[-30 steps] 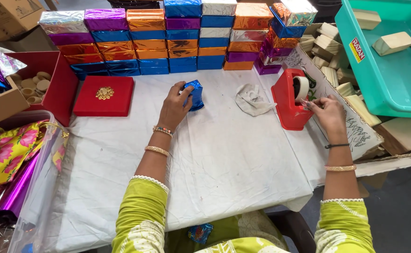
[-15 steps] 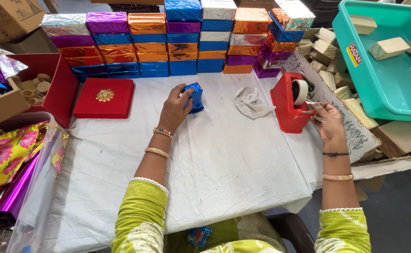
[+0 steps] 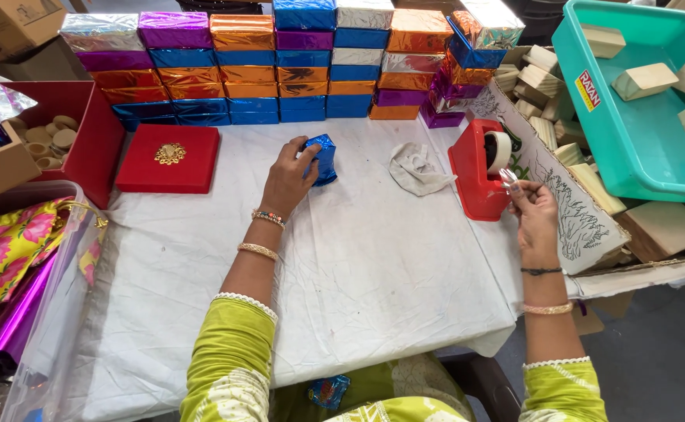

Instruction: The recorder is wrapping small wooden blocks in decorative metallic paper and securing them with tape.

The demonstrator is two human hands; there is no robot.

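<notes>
**Pinning a blue foil block while drawing tape**

Holding the small blue foil-wrapped block (image 3: 321,159) down on the white-covered surface (image 3: 358,266), the left hand (image 3: 289,178) has its grip closed over the block's near side, seemingly to keep the wrapping folded shut. Well to the right of that grip, the right hand (image 3: 534,215) pinches the free end of the tape (image 3: 509,179) between thumb and fingertips, just beside the red tape dispenser (image 3: 475,172); the dispenser's weight likely lets the strip be drawn one-handed.

Beyond the left grip, finished foil-wrapped boxes (image 3: 280,62) stand stacked in rows of purple, orange, blue and silver. A crumpled white cloth (image 3: 419,168) lies between the two grips. Left of the block rests a flat red box (image 3: 169,159) with a gold ornament on its lid.

Right of the tape grip, a cardboard box (image 3: 577,219) holds bare wooden blocks, and a teal plastic tub (image 3: 639,148) holds several more. Far left, an open red box (image 3: 92,144) holds small round wooden pieces.
</notes>
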